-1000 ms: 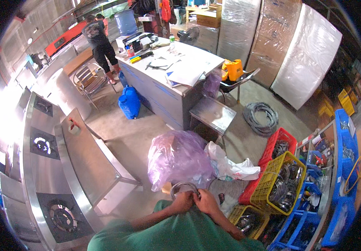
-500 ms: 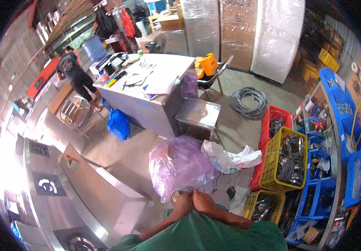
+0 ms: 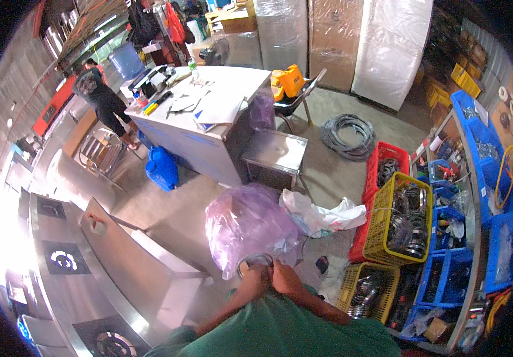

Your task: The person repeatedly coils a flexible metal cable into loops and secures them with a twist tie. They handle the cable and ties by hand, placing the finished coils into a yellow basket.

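Note:
My two hands are close together in front of my green shirt. My left hand (image 3: pixel 254 280) is closed on the near edge of a round, ring-like thing (image 3: pixel 244 266) with a shiny rim; its exact kind is not clear. Right beside it, my right hand (image 3: pixel 284 278) is closed at the same edge, its fingertips partly hidden. Just beyond the ring is a big, bulging pink-purple see-through plastic bag (image 3: pixel 247 217); what it holds is hard to make out. A crumpled white bag (image 3: pixel 325 215) lies against its right side.
Yellow (image 3: pixel 370 262) and red crates of metal rings stand at my right, by a shelf of blue bins (image 3: pixel 485 149). Steel gas stoves (image 3: pixel 69 259) line the left. Ahead are a metal stool (image 3: pixel 275 149), a desk (image 3: pixel 191 143) and coiled hose (image 3: pixel 348 137). A person (image 3: pixel 104 98) stands far left.
The whole view has shifted slightly, with the surroundings sitting a little further left and lower down. The ring-like thing shows more of its round rim above my hands. Both hands stay closed together.

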The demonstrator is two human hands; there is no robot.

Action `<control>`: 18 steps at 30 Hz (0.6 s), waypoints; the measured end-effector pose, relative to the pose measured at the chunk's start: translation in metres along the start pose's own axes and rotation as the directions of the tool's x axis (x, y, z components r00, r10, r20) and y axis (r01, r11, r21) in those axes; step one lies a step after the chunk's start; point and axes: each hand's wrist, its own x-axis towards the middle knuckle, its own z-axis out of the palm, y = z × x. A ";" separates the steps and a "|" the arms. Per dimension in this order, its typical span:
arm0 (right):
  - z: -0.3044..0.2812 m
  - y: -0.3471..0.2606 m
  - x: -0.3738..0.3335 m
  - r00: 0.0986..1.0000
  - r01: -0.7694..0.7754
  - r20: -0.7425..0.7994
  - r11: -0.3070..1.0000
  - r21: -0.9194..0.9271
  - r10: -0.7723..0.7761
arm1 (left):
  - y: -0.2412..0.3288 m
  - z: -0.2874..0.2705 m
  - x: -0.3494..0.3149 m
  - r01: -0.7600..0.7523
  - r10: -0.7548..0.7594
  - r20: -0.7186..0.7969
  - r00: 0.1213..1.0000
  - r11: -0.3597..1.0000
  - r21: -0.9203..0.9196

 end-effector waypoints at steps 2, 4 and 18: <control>0.002 0.004 0.001 0.997 0.039 -0.071 0.999 0.025 -0.037 | 0.006 -0.006 0.003 -0.060 0.061 -0.014 0.998 0.997 0.055; 0.001 0.009 0.004 1.000 0.016 -0.029 0.995 0.101 -0.013 | 0.012 -0.015 0.001 -0.101 0.100 0.035 0.994 0.995 0.015; -0.048 0.032 0.009 0.997 -0.038 0.082 0.886 0.462 0.000 | 0.032 -0.024 -0.019 0.005 -0.014 -0.011 1.000 0.811 -0.585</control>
